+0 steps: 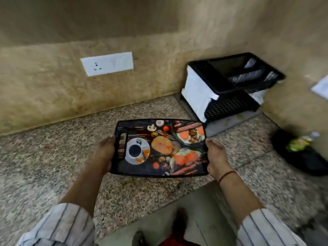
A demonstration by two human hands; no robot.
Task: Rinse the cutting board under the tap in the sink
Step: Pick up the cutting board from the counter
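Note:
The cutting board (159,148) is a black rectangle printed with food pictures and a coffee cup, with a handle slot at its left end. It is held roughly level above the speckled stone counter (53,166). My left hand (105,151) grips its left end beside the handle slot. My right hand (215,157) grips its right end, with a thread band on that wrist. No sink or tap is in view.
A black and white dish rack (229,87) stands in the back right corner. A black bag with green packaging (300,150) lies at the right. A white wall socket (107,63) is on the backsplash. The counter's front edge runs diagonally below the board, with floor beneath.

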